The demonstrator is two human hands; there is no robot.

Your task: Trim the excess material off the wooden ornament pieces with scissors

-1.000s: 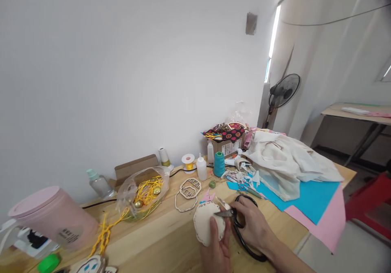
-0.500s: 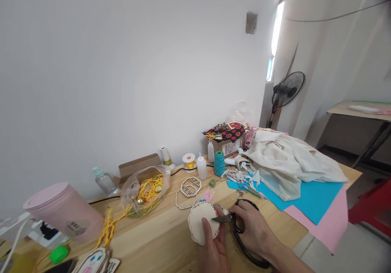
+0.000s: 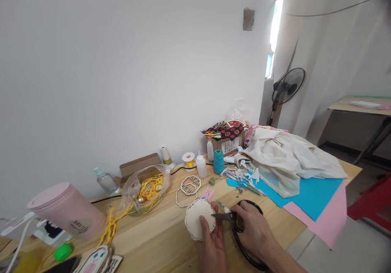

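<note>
My left hand (image 3: 211, 246) pinches a round cream fabric piece (image 3: 197, 222) with a scalloped edge, thumb on top, holding it just above the wooden table (image 3: 159, 240). My right hand (image 3: 253, 232) grips black scissors (image 3: 241, 234), fingers through the large loop handles. The scissor blades point left and meet the fabric piece's right edge, between my two hands. A thin strip of trimmed fabric (image 3: 221, 206) sticks up beside the blades.
A pink lidded jar (image 3: 65, 214) stands at left, a bag of yellow cord (image 3: 146, 189) behind the work. Wooden cut-out frames (image 3: 190, 185), glue bottles (image 3: 201, 166), a teal thread spool (image 3: 218, 162), blue and pink paper sheets (image 3: 308, 195) and cream cloth (image 3: 290, 159) crowd the right. A fan (image 3: 288, 83) stands beyond.
The fabric piece has turned and shifted slightly left in my left hand, and the scissors have followed along its edge. The view has swung a little.
</note>
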